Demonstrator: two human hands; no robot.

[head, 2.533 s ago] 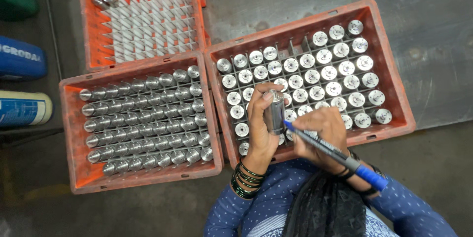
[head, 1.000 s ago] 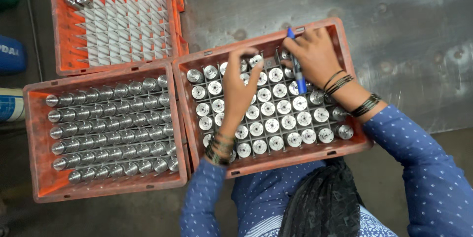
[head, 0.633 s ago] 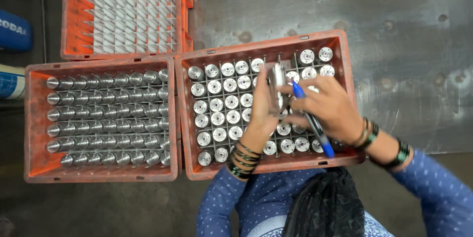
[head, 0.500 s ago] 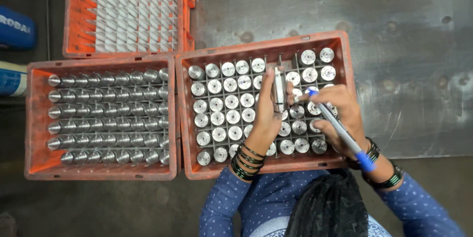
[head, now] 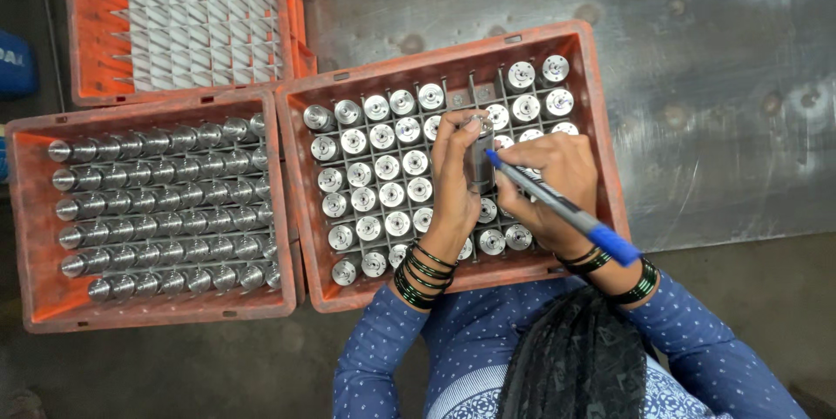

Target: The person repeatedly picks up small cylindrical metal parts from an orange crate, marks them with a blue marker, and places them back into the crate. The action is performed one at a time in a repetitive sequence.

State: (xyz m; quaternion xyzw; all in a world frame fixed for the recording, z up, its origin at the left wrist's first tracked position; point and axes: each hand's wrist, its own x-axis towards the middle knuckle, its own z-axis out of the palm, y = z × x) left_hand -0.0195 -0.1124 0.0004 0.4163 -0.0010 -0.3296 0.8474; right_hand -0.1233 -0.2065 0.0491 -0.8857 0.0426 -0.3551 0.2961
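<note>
The left hand [head: 457, 179] is closed around a short metal cylinder [head: 478, 162], holding it upright just above the middle of the right-hand orange crate [head: 592, 105]. The right hand [head: 553, 184] grips a blue marker pen [head: 562, 207] in a writing hold, its tip touching the cylinder's right side near the top. The crate beneath both hands is partitioned into cells, most filled with upright metal cylinders showing their round ends. Just to the left, touching it, a second orange crate [head: 30, 236] holds rows of cylinders lying on their sides. Farther away stands a third crate [head: 83, 44] with white dividers, nearly empty. All rest on a grey metal desk [head: 697, 79].
</note>
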